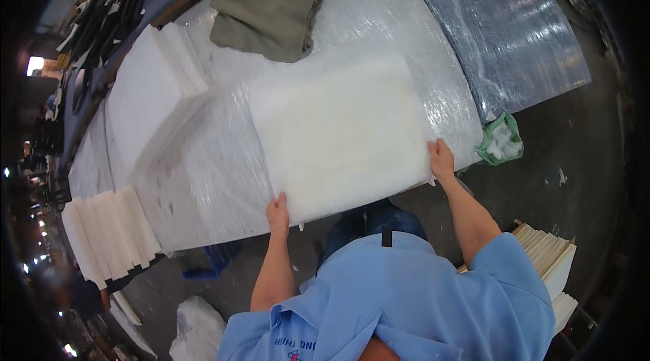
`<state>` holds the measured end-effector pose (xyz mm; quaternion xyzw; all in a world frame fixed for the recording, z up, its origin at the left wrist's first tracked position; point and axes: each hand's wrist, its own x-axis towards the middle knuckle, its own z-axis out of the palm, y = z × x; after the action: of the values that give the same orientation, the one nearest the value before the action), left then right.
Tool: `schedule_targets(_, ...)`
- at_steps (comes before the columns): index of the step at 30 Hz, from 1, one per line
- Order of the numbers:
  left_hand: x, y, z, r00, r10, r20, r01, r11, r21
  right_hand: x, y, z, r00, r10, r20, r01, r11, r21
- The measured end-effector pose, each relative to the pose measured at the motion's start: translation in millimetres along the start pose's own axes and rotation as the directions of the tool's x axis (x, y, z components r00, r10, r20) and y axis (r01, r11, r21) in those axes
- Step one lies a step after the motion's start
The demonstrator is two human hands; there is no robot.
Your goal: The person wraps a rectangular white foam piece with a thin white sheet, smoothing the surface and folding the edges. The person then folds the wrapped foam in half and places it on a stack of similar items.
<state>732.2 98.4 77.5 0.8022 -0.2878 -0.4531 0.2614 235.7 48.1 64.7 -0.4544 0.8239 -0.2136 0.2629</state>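
L hand (277,213) & R hand (441,159) grip near edge of white foam sheet (338,131) on plastic-covered surface (203,178); folded green cloth (269,17) behind.

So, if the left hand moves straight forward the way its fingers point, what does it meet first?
The left hand already grips the near edge of the white foam sheet, so it would slide on over that sheet. Farther along that line lies the folded olive cloth, though depth is hard to judge.
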Motion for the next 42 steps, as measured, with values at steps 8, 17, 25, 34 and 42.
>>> schedule_targets(8, 35, 25, -9, 0.998, -0.003, 0.067, 0.001, 0.999, 0.042, 26, -36, -27, 0.987, 0.127, 0.096, -0.12, 0.99, -0.067)
schedule_targets(17, 86, 67, 27, 0.999, -0.036, -0.041, 0.026, 0.974, -0.226, 55, -61, 11, 0.997, 0.076, -0.029, -0.079, 0.984, -0.161)
schedule_targets(25, 89, 61, 36, 0.97, 0.089, -0.228, -0.106, 0.993, -0.061, 69, -40, 34, 1.0, -0.006, -0.025, 0.008, 0.994, 0.107)
schedule_targets(34, 105, 60, 48, 0.983, 0.047, -0.18, -0.042, 0.999, 0.03, 85, -25, 44, 0.999, -0.017, 0.049, 0.011, 0.994, 0.112)
schedule_targets(42, 116, 46, 51, 0.983, 0.103, -0.15, -0.1, 0.994, 0.032, 90, -24, 49, 0.992, -0.089, 0.091, 0.091, 0.995, -0.026)
